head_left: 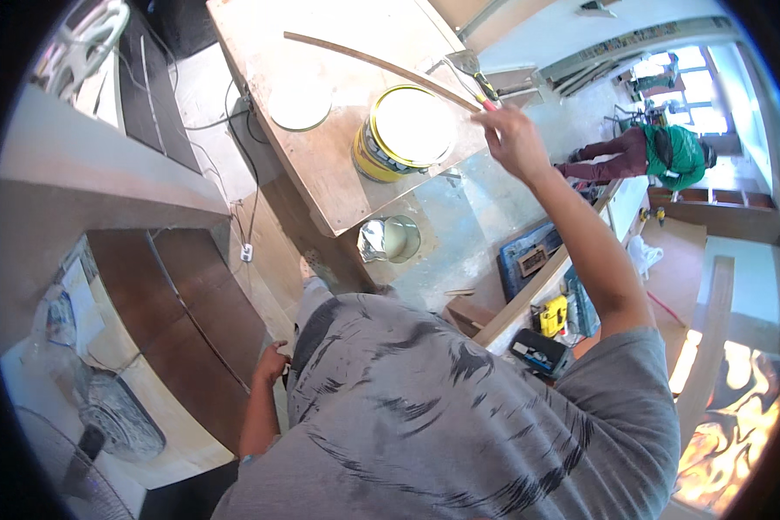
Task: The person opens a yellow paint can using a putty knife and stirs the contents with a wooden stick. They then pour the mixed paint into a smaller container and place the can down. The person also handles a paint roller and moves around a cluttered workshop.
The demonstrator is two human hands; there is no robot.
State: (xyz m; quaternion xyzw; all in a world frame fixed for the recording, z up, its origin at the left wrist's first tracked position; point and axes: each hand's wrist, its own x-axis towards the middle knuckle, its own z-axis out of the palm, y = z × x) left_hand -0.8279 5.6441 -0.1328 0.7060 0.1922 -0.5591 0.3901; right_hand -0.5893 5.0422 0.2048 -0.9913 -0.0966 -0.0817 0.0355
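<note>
My right hand (pixel 518 143) is stretched out past the work table, its fingers closed at the near end of a long thin wooden strip (pixel 364 57). That strip slants over the tabletop, just behind an open yellow-and-black bucket (pixel 374 156). White material fills the bucket, bright with glare. Close beyond my fingers are a red-handled tool (pixel 490 105) and a flat scraper-like blade (pixel 465 62). Low by my left side hangs my left hand (pixel 272 362), fingers loosely bent and apart, with nothing visible in them.
A round white lid (pixel 301 108) lies on the wooden table (pixel 321 182). On the floor below stands a clear container (pixel 400 239). Cables (pixel 250 208) run along the left. A yellow tool (pixel 549 316) and black case (pixel 539 351) sit at right. Another person (pixel 678 156) bends over farther off.
</note>
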